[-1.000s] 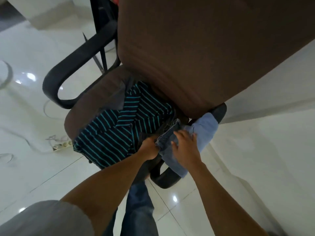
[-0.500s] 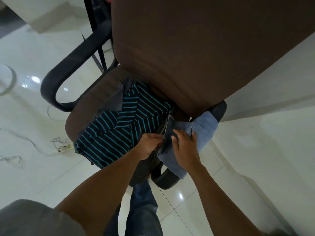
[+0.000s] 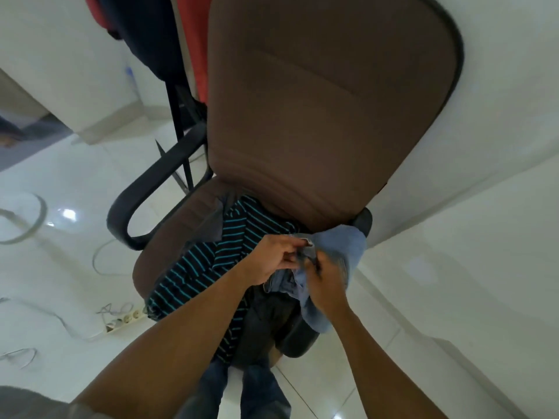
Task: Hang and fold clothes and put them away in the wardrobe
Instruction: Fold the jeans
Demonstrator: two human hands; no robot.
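Both arms reach forward; left hand (image 3: 273, 257) and right hand (image 3: 325, 278) each pinch the light-blue jeans (image 3: 341, 252).

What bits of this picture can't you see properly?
All in the head view:
- Blue garment: bunched up between the left hand and right hand, so I can't tell what kind of clothing it is.
- Striped shirt: its lower part is hidden under the left arm.
- Red thing: cut off by the top edge and partly behind the chair.
- Power strip: too small to count its sockets.
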